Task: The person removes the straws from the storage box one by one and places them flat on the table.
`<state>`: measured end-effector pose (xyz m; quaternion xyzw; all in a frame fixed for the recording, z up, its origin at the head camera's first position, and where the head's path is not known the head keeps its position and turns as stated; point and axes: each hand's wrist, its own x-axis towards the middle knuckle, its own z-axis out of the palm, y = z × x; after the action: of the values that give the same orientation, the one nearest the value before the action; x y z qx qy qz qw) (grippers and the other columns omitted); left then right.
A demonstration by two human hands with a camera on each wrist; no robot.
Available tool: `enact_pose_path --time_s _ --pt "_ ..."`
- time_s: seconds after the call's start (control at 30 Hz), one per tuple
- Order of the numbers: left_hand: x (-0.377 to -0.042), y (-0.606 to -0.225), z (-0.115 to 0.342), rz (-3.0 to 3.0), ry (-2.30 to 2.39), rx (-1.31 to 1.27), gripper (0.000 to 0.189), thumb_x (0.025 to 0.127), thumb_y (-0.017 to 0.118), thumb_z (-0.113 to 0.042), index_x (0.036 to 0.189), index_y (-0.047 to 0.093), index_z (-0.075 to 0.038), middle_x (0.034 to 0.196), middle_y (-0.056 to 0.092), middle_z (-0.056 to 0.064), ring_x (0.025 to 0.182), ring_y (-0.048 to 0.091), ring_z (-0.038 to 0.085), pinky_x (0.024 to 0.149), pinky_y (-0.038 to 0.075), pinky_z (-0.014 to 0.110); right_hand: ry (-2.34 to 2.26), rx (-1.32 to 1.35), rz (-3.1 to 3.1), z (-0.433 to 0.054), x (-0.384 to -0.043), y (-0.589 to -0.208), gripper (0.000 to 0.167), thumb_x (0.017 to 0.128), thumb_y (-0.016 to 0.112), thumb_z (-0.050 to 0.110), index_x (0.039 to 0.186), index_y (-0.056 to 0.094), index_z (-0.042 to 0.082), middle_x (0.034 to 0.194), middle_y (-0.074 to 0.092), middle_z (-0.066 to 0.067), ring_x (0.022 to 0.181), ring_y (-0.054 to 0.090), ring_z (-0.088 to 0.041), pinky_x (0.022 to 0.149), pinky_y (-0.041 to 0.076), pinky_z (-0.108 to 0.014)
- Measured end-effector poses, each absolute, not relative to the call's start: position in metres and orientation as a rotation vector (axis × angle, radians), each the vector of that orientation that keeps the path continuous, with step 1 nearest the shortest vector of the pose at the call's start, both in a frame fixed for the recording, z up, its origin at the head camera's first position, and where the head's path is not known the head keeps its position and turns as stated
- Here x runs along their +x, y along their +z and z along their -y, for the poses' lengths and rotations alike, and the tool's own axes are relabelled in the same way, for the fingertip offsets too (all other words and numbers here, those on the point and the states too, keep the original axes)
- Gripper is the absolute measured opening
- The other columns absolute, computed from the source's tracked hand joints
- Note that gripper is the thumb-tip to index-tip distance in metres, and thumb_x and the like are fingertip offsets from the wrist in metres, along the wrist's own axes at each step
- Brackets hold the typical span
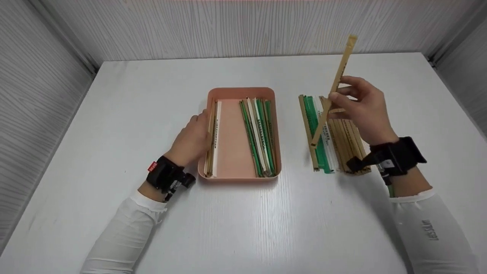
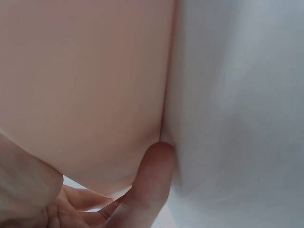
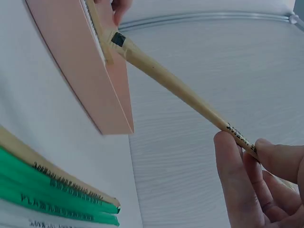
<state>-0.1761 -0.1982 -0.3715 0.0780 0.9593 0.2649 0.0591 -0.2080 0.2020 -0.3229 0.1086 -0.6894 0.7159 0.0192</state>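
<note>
My right hand pinches a straw in a tan wrapper between thumb and fingertips. The straw is held slanted above a row of wrapped straws on the table; in the right wrist view its dark-marked end points toward the tray. My left hand grips the left wall of a pink tray, its thumb low against the outer side. Inside the tray, white and tan straws lie along the left wall, and green, white and tan straws along the right.
On the table, right of the tray, lie tan straws, green straws and a white straw side by side. A wood-grain panel rises behind the table's far edge. Each wrist wears a black camera mount.
</note>
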Motion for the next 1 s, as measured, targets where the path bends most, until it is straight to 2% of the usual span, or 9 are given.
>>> enact_pose_path --time_s 0.13,0.4,0.63,0.8,1.0 --pt "-0.177 -0.372 0.199 -2.896 0.796 0.228 0.064 0.104 0.041 -0.005 0.161 0.016 0.012 0.139 0.047 0.035 0.115 0.058 0.042 0.094 0.052 0.055 2.255 0.193 2.096 -0.228 -0.211 -0.325 0.041 0.09 0.081 0.009 0.126 0.064 -0.001 0.106 0.069 -0.014 0.088 0.074 -0.022 0.071 0.062 -0.031" --pt "-0.177 -0.371 0.198 -2.894 0.813 0.22 0.063 0.106 0.041 -0.006 0.16 0.017 0.012 0.133 0.05 0.034 0.111 0.059 0.042 0.092 0.053 0.055 2.209 0.04 2.287 -0.274 -0.217 -0.333 0.036 0.093 0.078 0.009 0.126 0.065 -0.001 0.103 0.066 -0.009 0.085 0.074 -0.019 0.072 0.062 -0.031" --pt "-0.177 -0.372 0.197 -2.893 0.817 0.219 0.063 0.106 0.041 -0.006 0.16 0.016 0.013 0.134 0.05 0.034 0.112 0.059 0.041 0.092 0.053 0.055 1.786 -0.042 2.847 -0.288 -0.224 -0.339 0.049 0.102 0.067 0.023 0.14 0.054 -0.004 0.104 0.071 0.004 0.09 0.071 -0.01 0.077 0.062 -0.03" --pt "-0.177 -0.372 0.198 -2.901 0.803 0.232 0.064 0.105 0.041 -0.005 0.16 0.016 0.013 0.133 0.05 0.034 0.111 0.059 0.041 0.092 0.053 0.056 1.534 -0.061 3.061 -0.285 -0.226 -0.347 0.053 0.101 0.067 0.023 0.143 0.053 -0.007 0.109 0.065 -0.007 0.084 0.071 -0.011 0.076 0.062 -0.034" --pt "-0.177 -0.371 0.198 -2.899 0.79 0.219 0.065 0.104 0.043 -0.005 0.161 0.016 0.012 0.137 0.049 0.034 0.116 0.057 0.043 0.094 0.052 0.056 1.378 -0.04 3.108 -0.28 -0.226 -0.352 0.048 0.101 0.065 0.02 0.138 0.058 -0.009 0.115 0.063 -0.019 0.077 0.072 -0.011 0.071 0.062 -0.033"
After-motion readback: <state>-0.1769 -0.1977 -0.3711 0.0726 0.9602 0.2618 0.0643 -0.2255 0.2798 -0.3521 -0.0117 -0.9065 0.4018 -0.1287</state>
